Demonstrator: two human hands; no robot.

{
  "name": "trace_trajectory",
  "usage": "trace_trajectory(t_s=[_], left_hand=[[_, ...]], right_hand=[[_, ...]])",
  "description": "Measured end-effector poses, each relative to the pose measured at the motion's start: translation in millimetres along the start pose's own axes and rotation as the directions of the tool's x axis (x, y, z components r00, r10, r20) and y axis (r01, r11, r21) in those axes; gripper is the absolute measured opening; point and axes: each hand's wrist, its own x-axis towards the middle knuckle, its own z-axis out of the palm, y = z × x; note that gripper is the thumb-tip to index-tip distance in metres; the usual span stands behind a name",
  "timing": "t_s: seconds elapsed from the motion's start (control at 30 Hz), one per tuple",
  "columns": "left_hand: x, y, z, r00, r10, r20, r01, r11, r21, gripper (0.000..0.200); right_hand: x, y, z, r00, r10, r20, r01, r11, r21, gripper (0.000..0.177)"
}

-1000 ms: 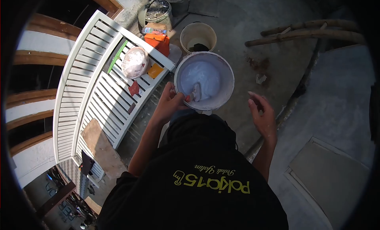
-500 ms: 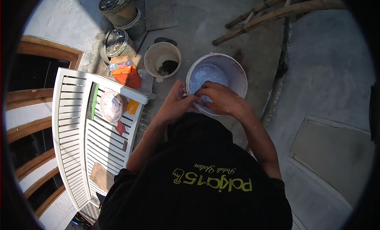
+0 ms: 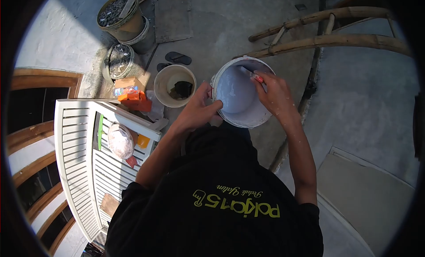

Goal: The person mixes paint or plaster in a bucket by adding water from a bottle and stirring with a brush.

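Observation:
A white bucket (image 3: 261, 116) with pale bluish-white liquid inside tilts in front of my body. My left hand (image 3: 202, 107) is closed on its left rim, thumb over the edge. At the right side of the opening, my right hand (image 3: 275, 94) grips a scraper (image 3: 258, 78) by its red handle, and the flat blade reaches into the bucket near the far inner wall. Pale specks dot my right hand and wrist.
A smaller bucket (image 3: 160, 86) with something dark inside stands left, beside dark sandals (image 3: 178, 58). Rubble-filled buckets (image 3: 133, 28) are at the upper left. A white bench (image 3: 92, 168) holds a bag and an orange box. A bamboo ladder (image 3: 327, 41) lies upper right.
My right hand has moved from the near left rim to the bucket's right side, and the scraper now shows clearly in it. The bucket is tilted more, and the view has shifted.

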Motion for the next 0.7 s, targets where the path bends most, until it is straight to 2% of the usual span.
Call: trace_trajectory(t_s=[0.07, 0.17, 0.27, 0.37, 0.47, 0.57, 0.7], left_hand=[[21.3, 8.1, 1.6, 0.999, -0.031, -0.006, 0.031, 0.999, -0.028, 0.028], [53.0, 23.6, 6.3, 0.999, -0.041, -0.014, 0.041, 0.999, -0.036, 0.031], [82.4, 36.3, 15.5, 0.999, -0.013, -0.041, 0.011, 0.999, -0.036, 0.031], [109.1, 55.3, 26.2, 0.998, 0.013, -0.062, -0.013, 1.000, 0.001, 0.029], [134.7, 71.9, 39.3, 0.996, 0.025, -0.081, -0.026, 1.000, -0.005, 0.028], [157.9, 86.8, 53.6, 0.994, 0.001, -0.106, -0.009, 0.998, -0.067, 0.027], [183.6, 97.9, 63.8, 0.992, 0.001, -0.128, -0.017, 0.991, -0.129, 0.024]], right_hand=[[18.3, 7.9, 7.1, 0.999, 0.012, 0.052, -0.010, 1.000, -0.026, 0.026], [35.7, 24.6, 13.0, 0.991, 0.028, 0.132, -0.038, 0.997, 0.073, 0.027], [62.3, 47.6, -2.2, 0.974, 0.089, 0.210, -0.120, 0.983, 0.140, 0.028], [92.3, 73.6, -24.6, 0.932, 0.254, 0.259, -0.304, 0.937, 0.175, 0.029], [122.1, 102.6, -44.3, 0.909, 0.278, 0.310, -0.360, 0.898, 0.251, 0.029], [148.8, 119.9, -62.8, 0.947, 0.191, 0.257, -0.261, 0.925, 0.275, 0.029], [180.3, 139.9, -67.7, 0.994, -0.060, 0.089, 0.041, 0.980, 0.193, 0.026]])
